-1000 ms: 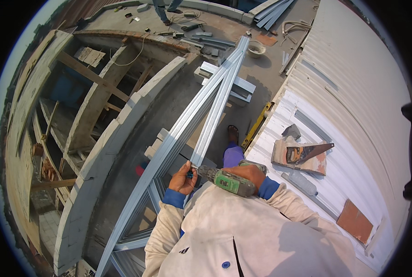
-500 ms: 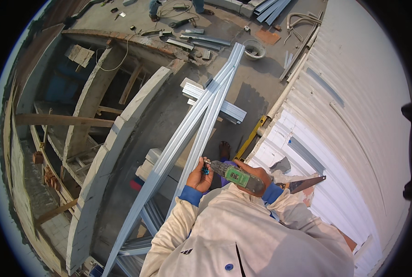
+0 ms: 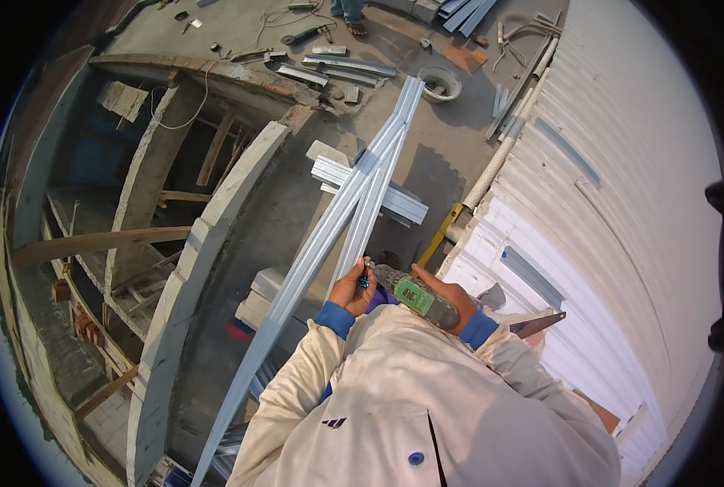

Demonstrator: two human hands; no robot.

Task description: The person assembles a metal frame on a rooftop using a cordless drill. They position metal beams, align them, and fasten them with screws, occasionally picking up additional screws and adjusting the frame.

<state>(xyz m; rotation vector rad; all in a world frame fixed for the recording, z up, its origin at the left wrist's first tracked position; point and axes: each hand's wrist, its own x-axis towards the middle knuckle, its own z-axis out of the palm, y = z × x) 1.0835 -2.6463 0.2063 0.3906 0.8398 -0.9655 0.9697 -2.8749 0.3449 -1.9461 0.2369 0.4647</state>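
Note:
My right hand [image 3: 457,305] grips a cordless drill [image 3: 417,295], dark with a green panel, its nose pointing left. At that nose my left hand [image 3: 349,290] is closed with fingertips pinched, holding small blue-green screws [image 3: 364,282]; their exact number cannot be made out. Both hands are close together in front of my body. Just beyond them, two long silvery metal channels [image 3: 354,183] meet in a narrow point at the far end. They rest across shorter metal channels [image 3: 402,203] lying crosswise.
To the left, a concrete wall [image 3: 208,235] edges an open pit with wooden beams [image 3: 102,243]. On the right lie corrugated sheets [image 3: 605,268], a handsaw [image 3: 538,325] and a yellow level [image 3: 441,235]. A bucket [image 3: 440,84], metal offcuts [image 3: 350,65] and a person's foot [image 3: 357,29] are farther off.
The view has shifted slightly, so the surroundings sit a little farther left. My hands and the drill keep nearly the same pose. The far person's legs show differently at the top.

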